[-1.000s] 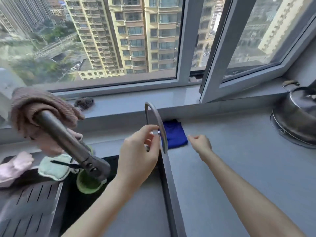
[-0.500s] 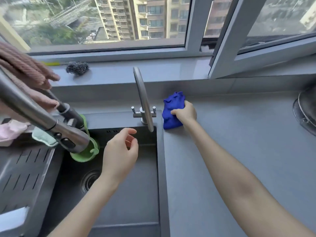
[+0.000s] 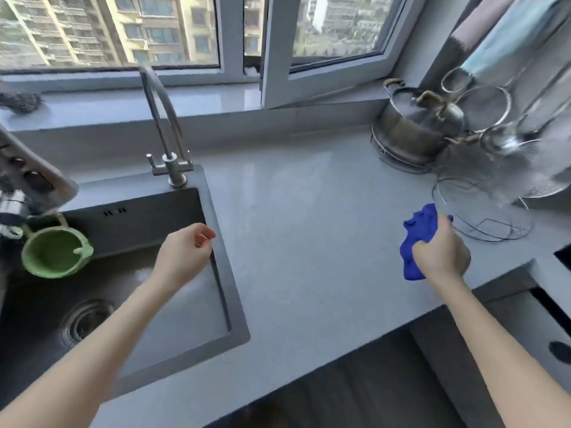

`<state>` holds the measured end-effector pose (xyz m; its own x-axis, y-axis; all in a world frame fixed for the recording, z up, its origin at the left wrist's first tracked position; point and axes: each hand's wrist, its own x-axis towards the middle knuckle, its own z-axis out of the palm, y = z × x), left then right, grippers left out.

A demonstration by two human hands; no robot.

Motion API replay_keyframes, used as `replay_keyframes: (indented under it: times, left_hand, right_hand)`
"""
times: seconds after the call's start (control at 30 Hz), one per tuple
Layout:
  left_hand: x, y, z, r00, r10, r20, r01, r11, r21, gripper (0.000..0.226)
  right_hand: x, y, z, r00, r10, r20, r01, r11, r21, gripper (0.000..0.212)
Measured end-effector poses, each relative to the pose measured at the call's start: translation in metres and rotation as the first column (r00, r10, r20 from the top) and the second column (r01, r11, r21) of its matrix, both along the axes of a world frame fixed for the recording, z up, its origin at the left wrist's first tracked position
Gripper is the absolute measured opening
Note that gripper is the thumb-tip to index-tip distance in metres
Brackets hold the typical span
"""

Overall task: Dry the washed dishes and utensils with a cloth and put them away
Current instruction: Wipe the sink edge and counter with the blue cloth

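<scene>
My right hand (image 3: 438,251) grips a crumpled blue cloth (image 3: 417,239) just above the grey counter (image 3: 309,217), close to a wire dish rack (image 3: 482,211) at the right. Blurred metal strainers and ladles (image 3: 494,118) hang above that rack. My left hand (image 3: 185,254) hovers over the right edge of the dark sink (image 3: 173,304), fingers loosely curled, holding nothing. A green bowl-shaped strainer (image 3: 55,256) hangs at the sink's left side.
A slim tap (image 3: 163,125) stands behind the sink; a pull-out faucet head (image 3: 27,180) juts in from the left. A steel pot (image 3: 417,128) sits at the back right. A steel scourer (image 3: 18,101) lies on the sill. The open window frame (image 3: 278,72) leans inward.
My right hand picked the blue cloth up from beside the tap and carried it right, near the wire rack. My left hand left the tap and dropped toward the sink edge. The view turned right.
</scene>
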<state>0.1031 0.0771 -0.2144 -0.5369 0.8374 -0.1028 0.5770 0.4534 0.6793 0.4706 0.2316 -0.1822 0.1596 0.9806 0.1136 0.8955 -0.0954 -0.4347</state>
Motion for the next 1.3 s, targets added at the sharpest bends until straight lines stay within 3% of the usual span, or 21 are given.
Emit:
replay_keyframes:
  times: [0.07,0.13,0.23,0.4,0.5,0.63,0.73,0.83,0.9,1.0,1.1,1.13,1.2,1.3]
  left_hand:
    - [0.009,-0.005,-0.009,1.000,-0.004,0.022,0.004,1.000,-0.009,0.019]
    - [0.020,-0.008,-0.015,0.999,-0.018,0.039,0.018,1.000,-0.009,0.018]
    - [0.030,-0.015,-0.025,0.999,-0.019,0.048,0.018,1.000,0.006,0.019]
    - [0.032,-0.026,-0.039,0.999,0.010,0.045,-0.012,0.999,0.032,0.018]
    - [0.032,-0.023,-0.045,0.999,0.029,0.039,-0.030,0.999,0.031,0.020]
    - [0.030,0.000,-0.052,0.999,0.047,0.009,-0.047,0.998,0.046,0.018]
    - [0.025,0.027,-0.056,0.995,0.095,-0.026,-0.093,0.993,0.069,0.021]
    - [0.016,0.053,-0.056,0.986,0.160,-0.043,-0.156,0.983,0.095,0.023]
    - [0.013,0.069,-0.055,0.983,0.178,-0.035,-0.174,0.981,0.091,0.023]
    - [0.009,0.093,-0.051,0.979,0.203,-0.032,-0.200,0.976,0.079,0.024]
    - [0.004,0.116,-0.047,0.971,0.234,-0.050,-0.230,0.970,0.076,0.024]
    - [0.002,0.123,-0.046,0.969,0.239,-0.058,-0.235,0.970,0.068,0.024]
    - [0.000,0.134,-0.045,0.970,0.229,-0.076,-0.226,0.973,0.049,0.024]
    - [-0.002,0.143,-0.046,0.973,0.205,-0.108,-0.203,0.979,0.032,0.024]
  right_hand:
    - [0.017,-0.009,-0.011,0.954,0.184,0.235,-0.115,0.954,-0.278,0.059]
    - [0.030,-0.012,-0.026,0.877,0.343,0.337,-0.156,0.866,-0.476,0.069]
    - [0.041,-0.009,-0.048,0.793,0.331,0.512,-0.191,0.932,-0.307,0.073]
    - [0.041,-0.007,-0.107,0.775,0.472,0.420,-0.239,0.835,-0.496,0.081]
    - [0.062,-0.006,-0.132,0.818,0.396,0.417,-0.253,0.899,-0.358,0.069]
    - [0.071,0.047,-0.138,0.922,0.085,0.378,0.042,0.948,-0.315,0.066]
    - [0.023,0.088,-0.134,0.934,0.033,0.354,0.089,0.943,-0.322,0.062]
    - [-0.054,0.080,-0.143,0.906,0.238,0.349,-0.161,0.959,-0.235,0.056]
    - [-0.103,0.048,-0.150,0.849,0.406,0.339,-0.363,0.913,-0.183,0.057]
    - [-0.143,0.010,-0.150,0.706,0.638,0.307,-0.627,0.765,-0.148,0.058]
    - [-0.131,0.029,-0.139,0.494,0.820,0.289,-0.830,0.544,-0.123,0.053]
    - [-0.118,0.043,-0.136,0.465,0.838,0.286,-0.857,0.507,-0.093,0.051]
    - [-0.081,0.075,-0.132,0.555,0.780,0.289,-0.801,0.595,-0.068,0.050]
    - [-0.014,0.112,-0.132,0.833,0.490,0.257,-0.491,0.869,-0.066,0.051]
